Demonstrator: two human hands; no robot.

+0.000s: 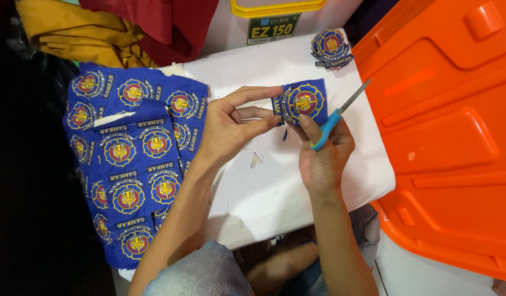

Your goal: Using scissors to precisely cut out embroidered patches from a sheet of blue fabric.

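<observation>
Fingers of left hand [231,123] pinch one blue patch [301,102]; right hand [323,151] grips blue-handled scissors [340,112]. One uncut patch sheet [129,159] lies left; one cut stack [331,48] behind, beside a rectangular green-bordered box label [273,27].

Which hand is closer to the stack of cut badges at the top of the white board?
Right. The right hand, holding the scissors, sits below the stack of cut badges. The left hand, pinching the blue patch, lies farther away, down and to the left of the stack.
</observation>
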